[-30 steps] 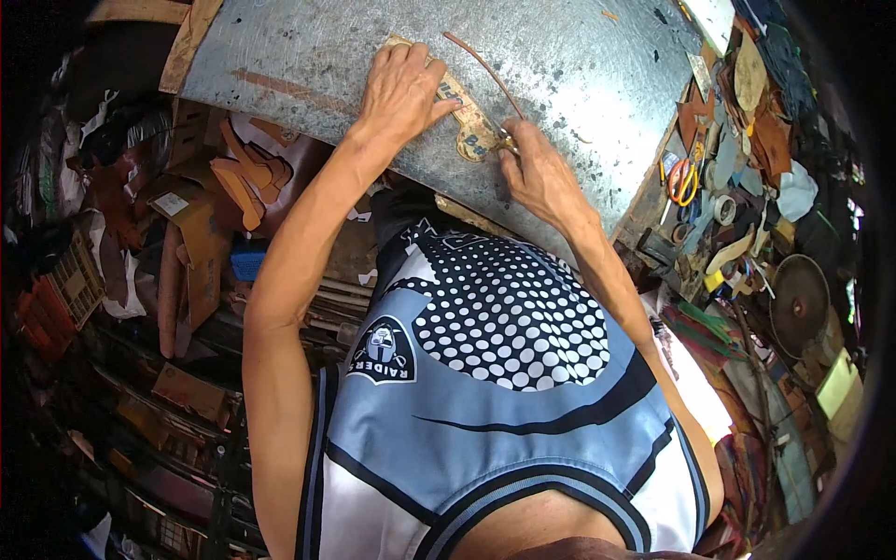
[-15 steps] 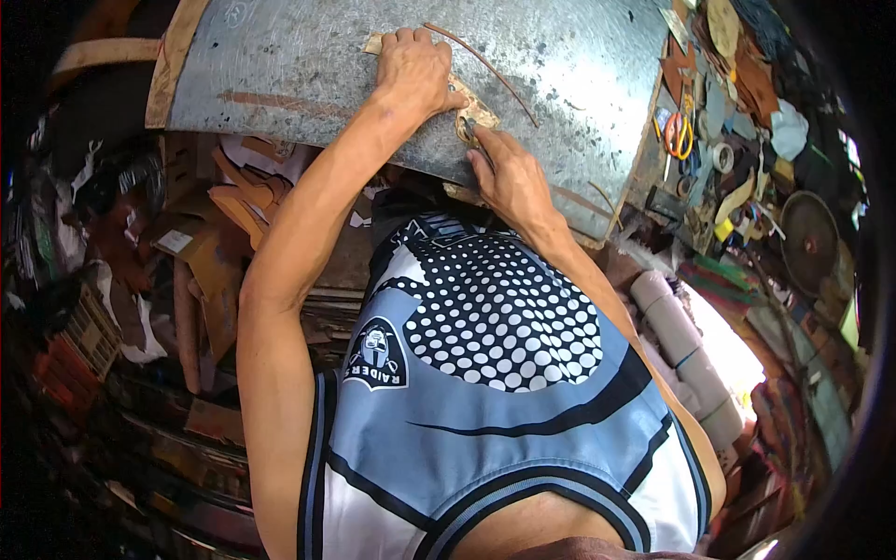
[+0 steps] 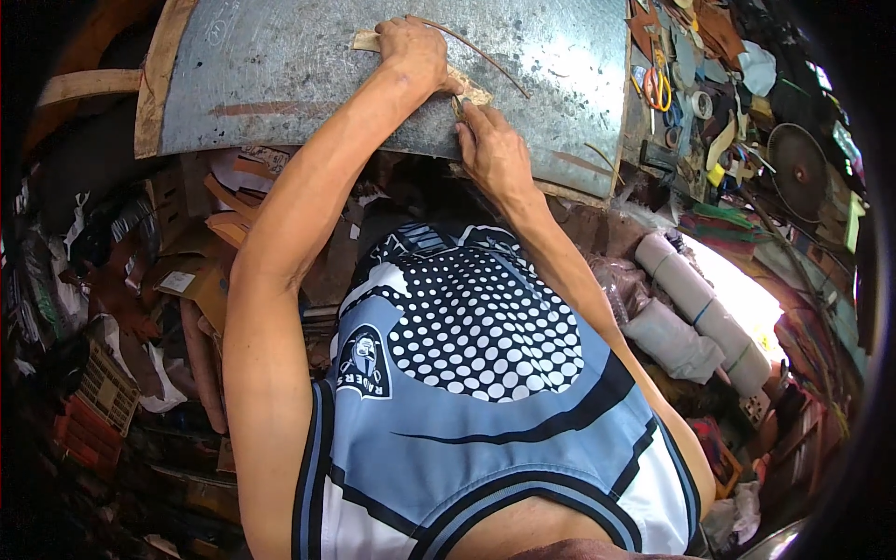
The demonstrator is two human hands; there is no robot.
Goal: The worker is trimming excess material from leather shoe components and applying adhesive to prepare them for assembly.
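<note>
A tan leather piece lies flat on a grey metal sheet. My left hand presses down on that piece with closed fingers. Just below it, my right hand grips a small cutting tool whose tip meets the leather's near edge. A thin brown trimmed strip curls away from under my left hand toward the right.
Orange-handled scissors, tape and leather scraps crowd the bench to the right of the sheet. Rolled grey material lies at the right, below the bench. Cardboard and leather offcuts pile up on the left.
Both hands have shifted up and slightly left in the view as the head tilted. The right hand has drawn the tool closer to the left hand along the leather's edge.
</note>
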